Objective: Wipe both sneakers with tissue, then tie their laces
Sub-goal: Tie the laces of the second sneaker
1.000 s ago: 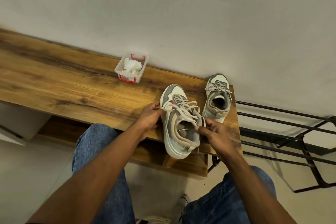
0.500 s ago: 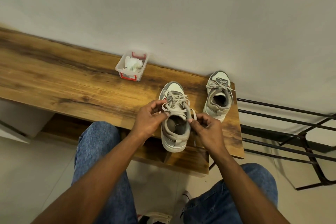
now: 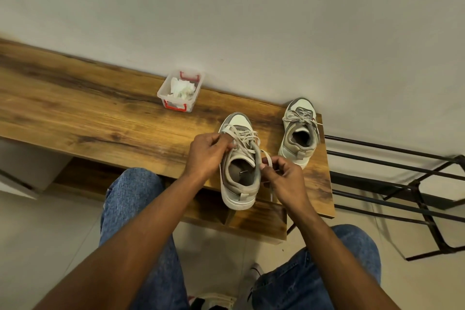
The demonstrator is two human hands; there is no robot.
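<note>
Two grey-and-white sneakers stand on the wooden bench (image 3: pixel 100 118). The near sneaker (image 3: pixel 240 184) sits upright at the bench's front edge, heel toward me, its laces loose. My left hand (image 3: pixel 206 156) pinches one lace end at the shoe's left side. My right hand (image 3: pixel 283 178) pinches the other lace end, which loops up beside the shoe's right side. The second sneaker (image 3: pixel 300 131) stands apart at the back right by the wall, its laces in a knot. Crumpled white tissue (image 3: pixel 181 88) lies in a small clear box.
The clear box with red clips (image 3: pixel 180 90) stands near the wall, left of the shoes. A black metal rack (image 3: pixel 402 184) stands right of the bench. My knees in blue jeans (image 3: pixel 136 196) are below the bench edge. A lower shelf shows under the bench top.
The near sneaker was turned upright from lying tilted on its side. Both hands went from holding the shoe to pinching its lace ends and pulling them apart.
</note>
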